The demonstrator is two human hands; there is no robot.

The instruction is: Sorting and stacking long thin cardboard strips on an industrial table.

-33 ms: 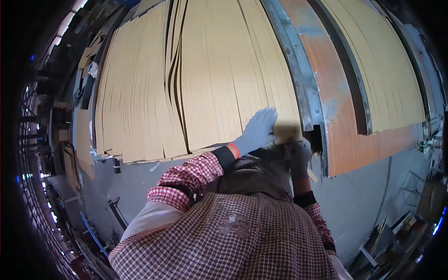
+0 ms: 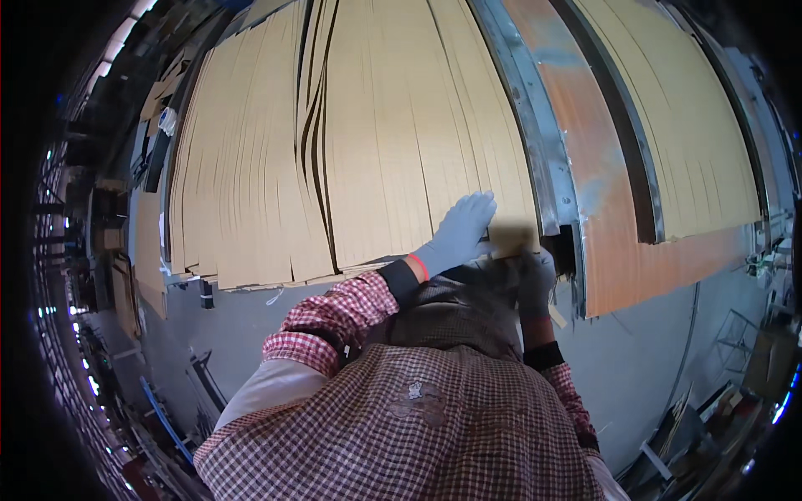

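Resting flat and open, the gloved left hand point(image 2: 459, 231) lay on the near end of the veneer strips point(image 2: 376, 142), whose long axes ran away from it. The right hand point(image 2: 535, 280) sat just beside, gripping a small pale block point(image 2: 511, 240).

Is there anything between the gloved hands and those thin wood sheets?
Nothing visible. The left hand in its grey glove lies flat right on the tan wood sheets, touching them. The right hand sits at their near edge beside the metal rail; what it grips is too blurred to tell.
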